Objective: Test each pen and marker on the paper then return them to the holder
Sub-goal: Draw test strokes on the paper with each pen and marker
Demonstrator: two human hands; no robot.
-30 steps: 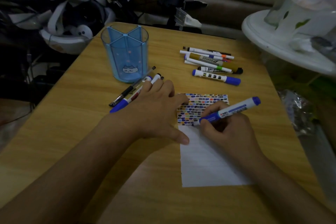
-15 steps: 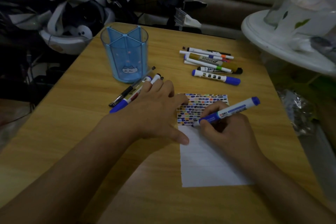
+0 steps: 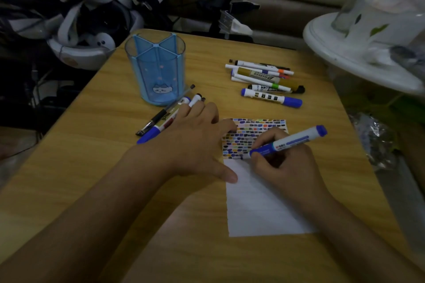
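My right hand [image 3: 284, 165] grips a blue marker [image 3: 292, 140] with its tip on the white paper [image 3: 259, 209], at the lower edge of a block of coloured test marks [image 3: 253, 135]. Flat on the table, my left hand [image 3: 195, 142] has its fingertips touching the paper's left edge and partly covers a small group of pens [image 3: 161, 119] lying by it. The blue divided pen holder [image 3: 156, 71] stands upright behind that hand and shows no pens inside. A pile of several markers [image 3: 264, 78] lies at the back right, with a blue-capped one [image 3: 271, 97] nearest.
The wooden table [image 3: 92, 179] ends close on the left and at the back. A white round stand [image 3: 358, 53] overhangs the right rear corner. Dark and white gear [image 3: 80, 18] is heaped behind the table at the left. Crinkled plastic [image 3: 377, 142] lies off the right edge.
The marker tip has shifted very slightly along the bottom row of marks. Both hands otherwise stay where they were.
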